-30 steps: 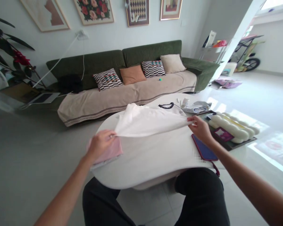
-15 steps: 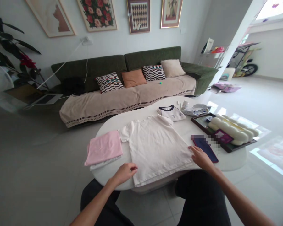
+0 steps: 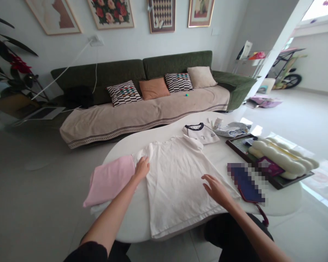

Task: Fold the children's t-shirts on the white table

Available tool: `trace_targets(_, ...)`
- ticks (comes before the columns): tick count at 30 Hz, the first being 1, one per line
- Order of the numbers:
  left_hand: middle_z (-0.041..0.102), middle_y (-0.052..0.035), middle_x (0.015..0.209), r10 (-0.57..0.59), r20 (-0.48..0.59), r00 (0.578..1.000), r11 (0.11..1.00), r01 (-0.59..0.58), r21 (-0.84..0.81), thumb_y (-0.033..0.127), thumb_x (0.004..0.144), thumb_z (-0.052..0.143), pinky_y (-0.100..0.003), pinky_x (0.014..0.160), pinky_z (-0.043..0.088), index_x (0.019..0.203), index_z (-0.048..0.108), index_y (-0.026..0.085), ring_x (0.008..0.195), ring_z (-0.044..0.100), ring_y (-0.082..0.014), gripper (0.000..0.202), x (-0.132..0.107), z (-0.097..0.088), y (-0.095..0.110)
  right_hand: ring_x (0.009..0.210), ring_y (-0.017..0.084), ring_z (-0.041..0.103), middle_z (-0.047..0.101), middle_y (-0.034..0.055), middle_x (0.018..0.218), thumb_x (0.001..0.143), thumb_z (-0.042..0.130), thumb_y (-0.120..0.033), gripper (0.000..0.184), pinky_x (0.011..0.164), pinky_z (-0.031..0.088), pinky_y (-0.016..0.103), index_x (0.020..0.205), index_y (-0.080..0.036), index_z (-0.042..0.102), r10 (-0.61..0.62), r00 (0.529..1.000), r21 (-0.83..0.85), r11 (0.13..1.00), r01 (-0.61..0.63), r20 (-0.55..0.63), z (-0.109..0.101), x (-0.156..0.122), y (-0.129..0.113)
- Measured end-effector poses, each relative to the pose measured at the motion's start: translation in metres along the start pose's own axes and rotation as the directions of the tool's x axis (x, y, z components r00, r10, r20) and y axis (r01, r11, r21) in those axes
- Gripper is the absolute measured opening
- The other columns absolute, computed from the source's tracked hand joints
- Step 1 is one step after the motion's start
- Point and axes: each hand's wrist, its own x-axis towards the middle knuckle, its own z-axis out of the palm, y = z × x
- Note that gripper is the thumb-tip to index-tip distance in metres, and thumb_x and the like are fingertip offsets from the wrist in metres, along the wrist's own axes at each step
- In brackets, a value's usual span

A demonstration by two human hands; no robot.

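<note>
One left hand (image 3: 142, 168), one right hand (image 3: 215, 188) — two in all. One plain shirt (image 3: 179, 185), one dark-collared shirt (image 3: 207, 137). One pink cloth (image 3: 112, 176), one pale cloth (image 3: 97, 208). One surface (image 3: 138, 220), one tray (image 3: 295, 181), one blue item (image 3: 247, 185), one crumpled bag (image 3: 233, 129). One sofa (image 3: 175, 61); four cushions (image 3: 154, 88) — two checked, one orange, one beige. Four pictures (image 3: 110, 14), one laptop (image 3: 45, 113), one plant (image 3: 19, 64).

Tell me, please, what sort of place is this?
It is most likely a living room in a home: a green sofa with cushions, framed pictures hanging above it, and a white table in front.
</note>
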Motion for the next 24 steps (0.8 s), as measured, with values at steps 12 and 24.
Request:
trace_targets(12,0.062,-0.0074,0.076,-0.318,0.088,0.944,0.934,0.328,-0.143,0.02,0.051,0.07,-0.029,0.077,0.04,0.063,0.054,0.017,0.096,0.055,-0.0289,0.02,0.086,-0.018,-0.065,0.093,0.03,0.047,0.052,0.0094,0.106,0.045,0.077,-0.044,0.075,0.077,0.039,0.045,0.112,-0.025,0.049,-0.214,0.949,0.19,0.967,0.172,0.23,0.126,-0.058,-0.18)
trace_targets(24,0.059,-0.0004,0.057,-0.486,0.167,0.858,0.642,0.48,-0.597,0.016,0.05,0.069,-0.025,0.051,0.045,0.07,0.059,0.014,0.059,0.059,-0.0176,0.022,0.072,-0.067,-0.085,0.071,0.018,0.045,0.052,0.0033,0.076,0.072,0.053,-0.009,0.012,0.058,0.038,0.026,0.071,-0.02,0.049,-0.422,0.899,0.113,0.905,0.411,0.114,0.133,-0.075,-0.199)
